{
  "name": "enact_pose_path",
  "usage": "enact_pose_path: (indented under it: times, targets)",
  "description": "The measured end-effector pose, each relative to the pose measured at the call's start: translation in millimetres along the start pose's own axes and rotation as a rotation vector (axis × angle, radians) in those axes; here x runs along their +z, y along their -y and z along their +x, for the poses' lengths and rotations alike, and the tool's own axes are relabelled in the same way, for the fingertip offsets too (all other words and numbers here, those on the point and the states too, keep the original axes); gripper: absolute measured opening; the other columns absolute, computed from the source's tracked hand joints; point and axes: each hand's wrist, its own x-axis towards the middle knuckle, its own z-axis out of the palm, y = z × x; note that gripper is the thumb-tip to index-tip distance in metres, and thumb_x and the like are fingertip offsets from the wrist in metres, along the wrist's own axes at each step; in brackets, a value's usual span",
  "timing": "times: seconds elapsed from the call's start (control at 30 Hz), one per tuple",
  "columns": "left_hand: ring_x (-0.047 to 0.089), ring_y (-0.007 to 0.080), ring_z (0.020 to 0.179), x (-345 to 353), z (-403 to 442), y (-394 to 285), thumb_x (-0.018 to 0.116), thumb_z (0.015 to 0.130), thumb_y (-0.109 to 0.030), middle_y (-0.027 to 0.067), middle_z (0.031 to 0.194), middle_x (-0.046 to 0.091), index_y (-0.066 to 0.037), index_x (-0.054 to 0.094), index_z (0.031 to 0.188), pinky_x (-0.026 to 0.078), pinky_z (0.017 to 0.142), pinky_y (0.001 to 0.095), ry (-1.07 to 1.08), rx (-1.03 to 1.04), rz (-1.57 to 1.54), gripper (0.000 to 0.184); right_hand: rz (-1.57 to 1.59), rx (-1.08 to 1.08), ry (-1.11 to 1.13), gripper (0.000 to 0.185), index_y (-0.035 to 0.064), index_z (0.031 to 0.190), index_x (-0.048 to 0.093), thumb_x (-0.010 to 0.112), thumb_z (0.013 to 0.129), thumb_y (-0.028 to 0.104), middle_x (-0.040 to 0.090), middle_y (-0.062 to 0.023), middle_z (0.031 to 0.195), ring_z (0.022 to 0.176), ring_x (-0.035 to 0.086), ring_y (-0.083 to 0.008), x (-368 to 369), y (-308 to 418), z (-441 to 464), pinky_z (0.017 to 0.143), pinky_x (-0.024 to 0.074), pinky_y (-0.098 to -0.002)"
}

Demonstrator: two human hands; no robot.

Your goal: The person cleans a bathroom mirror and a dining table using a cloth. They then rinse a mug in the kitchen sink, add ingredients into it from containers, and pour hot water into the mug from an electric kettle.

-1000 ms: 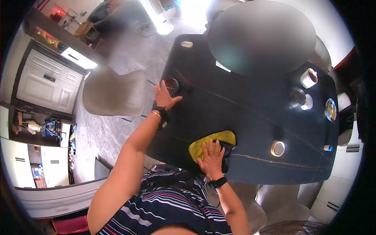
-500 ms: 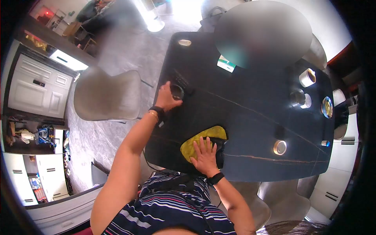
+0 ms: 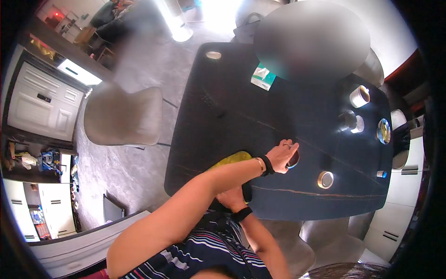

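Note:
My left hand (image 3: 281,156) is closed round a dark round cup (image 3: 293,160) over the right-centre of the black table (image 3: 223,88); its fingers curl over the near side. The left forearm crosses above my right hand (image 3: 231,197), which is at the table's near edge by the yellow and black cloth (image 3: 233,158). The forearm hides the right fingers and much of the cloth. A round tin with a pale lid (image 3: 325,179) lies to the right of the cup.
A green and white packet (image 3: 263,76) lies near the far side. At the right are a white mug (image 3: 359,96), a clear glass (image 3: 346,121), a small white cup (image 3: 357,124), a patterned dish (image 3: 383,131) and a blue-capped item (image 3: 381,174). A grey chair (image 3: 125,116) stands left.
My left hand has carried the dark cup from the table's left side to the right, across my right arm. The right hand has become partly hidden behind the left forearm.

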Motion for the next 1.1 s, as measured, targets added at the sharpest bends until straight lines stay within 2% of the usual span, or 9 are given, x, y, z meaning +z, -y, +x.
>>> enact_pose_path:
  times: [0.17, 0.23, 0.33, 0.43, 0.57, 0.7, 0.9, 1.03, 1.1]
  targets:
    - [0.041, 0.0427, 0.12, 13, 16, -2, 0.077, 0.065, -0.027, 0.0282, 0.129, 0.04, 0.002, 0.03, 0.136, 0.034, 0.102, 0.0497, -0.107, 0.116, -0.061, 0.09, 0.01, 0.016, -0.049, 0.057, 0.0113, 0.132, 0.047, 0.059, 0.084, 0.04, 0.042, -0.0129, 0.14, 0.132, 0.033, -0.0322, 3, -2, -1, 0.11, 0.021, -0.0485]
    - [0.038, 0.0387, 0.122, -23, 15, 1, 0.07, 0.072, -0.037, 0.0237, 0.129, 0.041, 0.0, 0.037, 0.132, 0.031, 0.101, 0.0525, -0.434, -0.088, 0.19, 0.077, 0.064, 0.033, -0.002, 0.059, 0.0117, 0.132, 0.047, 0.06, 0.082, 0.04, 0.038, -0.0123, 0.143, 0.134, 0.029, -0.0331, 1, -3, -3, 0.11, 0.02, -0.0509]
    - [0.036, 0.0363, 0.123, -70, 10, 76, 0.066, 0.074, -0.038, 0.0197, 0.126, 0.043, -0.003, 0.044, 0.122, 0.032, 0.095, 0.0494, -0.773, -0.57, 0.303, 0.064, -0.373, 0.024, 0.138, 0.063, 0.0136, 0.138, 0.042, 0.054, 0.084, 0.044, 0.03, -0.0101, 0.148, 0.139, 0.02, -0.0334, -6, 4, -4, 0.107, 0.018, -0.0602]
    - [0.038, 0.0356, 0.126, -100, -25, 158, 0.067, 0.076, -0.041, 0.0178, 0.137, 0.035, -0.001, 0.036, 0.13, 0.037, 0.097, 0.0531, -0.802, -1.081, 0.584, 0.074, -0.323, -0.008, 0.051, 0.067, 0.0152, 0.14, 0.038, 0.057, 0.083, 0.045, 0.02, -0.0084, 0.152, 0.141, 0.011, -0.0327, -7, 5, -3, 0.108, 0.0135, -0.061]
    - [0.041, 0.0352, 0.126, -143, -58, 158, 0.071, 0.075, -0.032, 0.0213, 0.136, 0.037, 0.001, 0.026, 0.136, 0.04, 0.097, 0.051, -0.759, -1.46, 0.18, 0.083, -0.309, -0.005, 0.076, 0.07, 0.0155, 0.142, 0.035, 0.059, 0.083, 0.043, 0.018, -0.0084, 0.153, 0.142, 0.01, -0.0323, -4, 2, -3, 0.109, 0.0106, -0.0587]
    - [0.051, 0.0391, 0.114, -135, -70, 202, 0.069, 0.073, -0.024, 0.027, 0.129, 0.042, 0.006, 0.03, 0.13, 0.045, 0.092, 0.0486, -0.646, -1.486, -0.052, 0.075, -0.289, -0.013, 0.101, 0.069, 0.0155, 0.142, 0.036, 0.059, 0.082, 0.042, 0.017, -0.0086, 0.153, 0.142, 0.009, -0.0324, -6, 3, -2, 0.109, 0.0107, -0.0579]
    - [0.053, 0.0457, 0.101, -85, -43, 116, 0.061, 0.07, -0.011, 0.0363, 0.113, 0.046, 0.014, 0.028, 0.128, 0.046, 0.089, 0.046, -0.43, -0.677, 0.028, 0.071, -0.297, -0.046, 0.095, 0.071, 0.0148, 0.142, 0.035, 0.061, 0.081, 0.041, 0.022, -0.0095, 0.151, 0.141, 0.011, -0.0324, -11, 6, 0, 0.109, 0.0116, -0.0585]
    - [0.052, 0.045, 0.101, -13, -13, 73, 0.054, 0.073, -0.004, 0.0323, 0.11, 0.048, 0.013, 0.029, 0.129, 0.045, 0.09, 0.0448, -0.388, -0.461, -0.012, 0.063, -0.377, -0.058, 0.255, 0.067, 0.0148, 0.143, 0.034, 0.056, 0.085, 0.041, 0.027, -0.0104, 0.15, 0.14, 0.015, -0.0337, -3, 2, 5, 0.109, 0.0118, -0.059]
    - [0.048, 0.0454, 0.106, 1, -2, 57, 0.066, 0.072, -0.01, 0.0316, 0.11, 0.046, 0.01, 0.03, 0.124, 0.044, 0.09, 0.0455, -0.314, -0.447, -0.058, 0.066, -0.111, -0.127, 0.027, 0.065, 0.0126, 0.138, 0.039, 0.053, 0.085, 0.047, 0.031, -0.0127, 0.147, 0.136, 0.024, -0.0382, 7, -5, 8, 0.107, 0.0126, -0.0612]
